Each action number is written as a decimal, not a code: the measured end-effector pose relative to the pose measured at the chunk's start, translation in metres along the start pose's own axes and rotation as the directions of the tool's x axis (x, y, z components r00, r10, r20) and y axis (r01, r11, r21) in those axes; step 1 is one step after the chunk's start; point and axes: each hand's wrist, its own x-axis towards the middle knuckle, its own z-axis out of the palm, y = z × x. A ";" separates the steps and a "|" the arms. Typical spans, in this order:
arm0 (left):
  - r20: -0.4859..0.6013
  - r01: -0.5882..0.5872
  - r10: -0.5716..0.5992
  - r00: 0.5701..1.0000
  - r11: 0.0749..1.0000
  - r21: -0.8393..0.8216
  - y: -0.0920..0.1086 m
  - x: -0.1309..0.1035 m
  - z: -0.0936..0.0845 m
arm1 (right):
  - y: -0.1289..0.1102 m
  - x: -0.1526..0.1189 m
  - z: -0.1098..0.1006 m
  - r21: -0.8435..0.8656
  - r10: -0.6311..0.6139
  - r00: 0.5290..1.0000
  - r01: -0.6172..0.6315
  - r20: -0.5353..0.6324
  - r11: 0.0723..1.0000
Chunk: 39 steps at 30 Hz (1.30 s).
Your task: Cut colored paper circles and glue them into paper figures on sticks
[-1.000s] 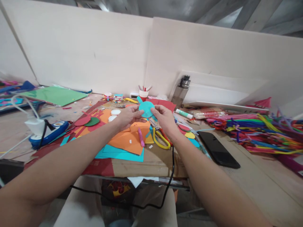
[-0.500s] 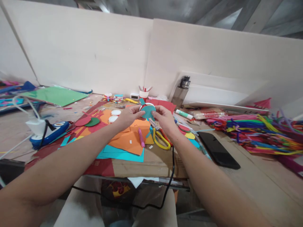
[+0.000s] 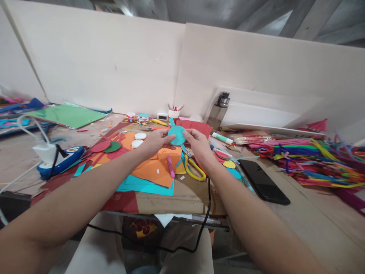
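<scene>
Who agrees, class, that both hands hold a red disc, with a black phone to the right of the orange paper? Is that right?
Only the colour is wrong: in the head view, the left hand and right hand hold a light-blue disc, with the black phone right of the orange paper.

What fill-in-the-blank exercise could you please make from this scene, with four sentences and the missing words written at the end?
1. The light-blue disc is held between the left hand and the ____ hand.
2. The pink pen-like item lies on ____ paper.
3. Seen by the person, this item lies to the ____ of the black phone.
4. The large flat sheet near the left part of the wall is coloured ____.

Missing words: right; orange; left; green.
</scene>
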 end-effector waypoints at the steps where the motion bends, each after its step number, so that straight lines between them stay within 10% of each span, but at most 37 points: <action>1: 0.000 0.015 -0.015 1.000 1.000 -0.019 0.000 0.000 -0.001 | 0.000 0.000 0.000 0.021 0.014 1.000 -0.014 0.011 1.000; 17: -0.107 0.162 -0.188 0.976 0.963 -0.215 0.005 0.000 0.000 | 0.003 -0.004 0.003 0.123 0.117 0.988 -0.130 0.104 0.984; 28: -0.137 0.104 -0.148 0.979 0.953 -0.284 0.004 0.001 -0.002 | -0.001 -0.005 0.003 -0.230 -0.152 0.975 0.187 0.162 0.955; 39: 0.095 0.216 -0.195 0.976 0.867 -0.449 0.007 0.002 0.008 | -0.005 -0.014 0.006 -0.468 -0.402 0.907 0.412 0.128 0.782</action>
